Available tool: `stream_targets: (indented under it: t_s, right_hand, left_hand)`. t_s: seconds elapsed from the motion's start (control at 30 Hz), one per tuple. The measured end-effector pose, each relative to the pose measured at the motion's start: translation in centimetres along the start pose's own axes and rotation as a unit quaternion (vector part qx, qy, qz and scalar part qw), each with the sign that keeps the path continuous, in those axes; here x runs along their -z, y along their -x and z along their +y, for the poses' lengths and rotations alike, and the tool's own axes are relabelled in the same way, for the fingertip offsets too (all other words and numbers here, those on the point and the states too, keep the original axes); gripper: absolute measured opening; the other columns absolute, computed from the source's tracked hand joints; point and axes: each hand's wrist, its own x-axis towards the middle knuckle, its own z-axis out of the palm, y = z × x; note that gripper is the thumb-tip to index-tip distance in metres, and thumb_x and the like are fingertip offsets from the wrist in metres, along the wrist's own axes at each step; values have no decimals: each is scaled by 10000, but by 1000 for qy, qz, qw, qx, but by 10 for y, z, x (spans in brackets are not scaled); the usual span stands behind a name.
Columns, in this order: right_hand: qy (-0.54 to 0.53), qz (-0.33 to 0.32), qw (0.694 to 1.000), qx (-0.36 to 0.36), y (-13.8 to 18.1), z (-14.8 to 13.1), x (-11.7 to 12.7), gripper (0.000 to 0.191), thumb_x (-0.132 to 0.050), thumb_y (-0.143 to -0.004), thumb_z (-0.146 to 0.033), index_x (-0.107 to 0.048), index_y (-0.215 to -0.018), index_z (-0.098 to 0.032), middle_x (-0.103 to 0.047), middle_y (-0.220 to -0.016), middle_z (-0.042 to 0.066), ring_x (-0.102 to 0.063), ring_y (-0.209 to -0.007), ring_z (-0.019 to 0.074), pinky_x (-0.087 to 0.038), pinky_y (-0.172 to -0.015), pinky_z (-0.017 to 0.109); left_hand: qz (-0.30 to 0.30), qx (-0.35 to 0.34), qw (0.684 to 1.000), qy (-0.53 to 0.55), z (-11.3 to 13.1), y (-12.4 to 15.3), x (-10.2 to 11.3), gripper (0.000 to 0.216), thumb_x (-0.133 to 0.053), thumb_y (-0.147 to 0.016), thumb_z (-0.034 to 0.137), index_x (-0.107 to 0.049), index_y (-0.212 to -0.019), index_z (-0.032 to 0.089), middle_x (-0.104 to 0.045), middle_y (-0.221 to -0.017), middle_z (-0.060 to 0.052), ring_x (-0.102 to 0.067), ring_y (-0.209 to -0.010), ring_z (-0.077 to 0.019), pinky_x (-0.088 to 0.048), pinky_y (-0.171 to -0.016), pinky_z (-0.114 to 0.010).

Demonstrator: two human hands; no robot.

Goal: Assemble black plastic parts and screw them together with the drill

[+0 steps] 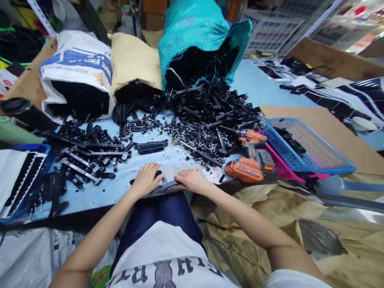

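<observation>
Both hands (147, 178) (192, 180) held palms down

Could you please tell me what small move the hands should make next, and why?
Perhaps the right hand should gently align the dark part, since its fingertips are already at one end of it, while the left hand is close by on the other side, seemingly placed to steady the work.

the tabletop (118, 190) is pale blue, the parts (219, 112) black. far left, a white sack (79, 50) bears blue print, beside it a plain tan sack (135, 60), then a teal bag (195, 28) with red print. right, the drill (252, 137) is orange and grey, the baskets (333, 154) blue and pink. near, a white shirt (163, 242) bears dark lettering.
</observation>
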Motion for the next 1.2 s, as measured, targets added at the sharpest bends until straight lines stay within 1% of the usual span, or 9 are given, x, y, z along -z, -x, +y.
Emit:
stream_targets:
  t_s: [0.13,0.27,0.6,0.73,0.87,0.97,1.03,1.1,1.2]
  right_hand:
    - [-4,-17,1000,-26,-10,-5,-15,434,-313,-921,-528,-558,-967,-172,-605,-860,59,-569,-784,172,-309,-626,268]
    - [11,10,998,-54,-14,-11,-20,450,-274,-934,-523,-565,-946,-179,-604,-864,61,-555,-785,176,-283,-621,279]
    - [70,135,987,-49,-18,-28,-1,362,-339,-943,-441,-590,-927,-180,-598,-812,89,-498,-763,201,-253,-632,330]
    - [60,170,982,-60,-19,-18,-16,377,-355,-934,-461,-601,-881,-181,-596,-765,71,-497,-722,185,-264,-634,319]
    - [32,193,978,-74,-11,-3,-44,365,-385,-924,-458,-611,-881,-174,-620,-832,78,-521,-762,186,-313,-673,305]
    - [-12,192,978,-85,-2,3,-53,322,-402,-926,-413,-602,-990,-168,-628,-938,92,-534,-832,202,-366,-715,316]
    - [-36,200,973,-109,0,8,-51,294,-395,-932,-353,-583,-1066,-170,-618,-1003,101,-534,-881,212,-398,-740,328]
    - [-40,220,963,-148,-4,19,-44,286,-368,-934,-283,-567,-1107,-173,-598,-1053,117,-523,-929,227,-421,-768,351]
    - [-40,244,951,-185,-25,50,-26,294,-351,-917,-220,-559,-1117,-162,-571,-1094,127,-493,-990,241,-423,-844,373]
  left_hand:
    - [-69,-19,989,-131,-14,-4,-7,586,-497,-794,579,-474,-1212,168,-539,-1179,-130,-453,-1134,-286,-362,-952,-446]
    - [-54,-29,984,-169,-15,1,-13,685,-572,-679,668,-484,-1146,174,-555,-1125,-123,-493,-1074,-294,-380,-912,-429]
    - [42,-73,989,-118,-28,17,-17,413,-552,-800,487,-505,-1081,188,-625,-984,-93,-597,-945,-240,-460,-795,-344]
    - [23,-59,991,-121,-23,15,-20,434,-588,-787,452,-505,-1116,181,-625,-998,-104,-591,-960,-249,-458,-816,-360]
    - [11,-99,986,-134,-13,-37,-11,574,-571,-795,470,-426,-1251,152,-520,-1231,-154,-444,-1182,-290,-378,-947,-422]
    - [56,-3,987,-152,-17,-115,1,349,-395,-911,305,-476,-1200,127,-550,-1171,-153,-475,-1125,-267,-392,-912,-406]
    - [56,72,981,-172,-26,-166,5,315,-395,-905,230,-503,-1157,75,-551,-1141,-197,-503,-1085,-284,-416,-868,-399]
    - [49,92,980,-170,-35,-201,6,251,-427,-874,146,-553,-1066,45,-572,-1086,-216,-538,-1036,-291,-433,-829,-386]
    - [51,82,982,-161,-41,-216,6,214,-420,-837,42,-587,-972,52,-605,-1011,-194,-581,-968,-254,-438,-816,-348]
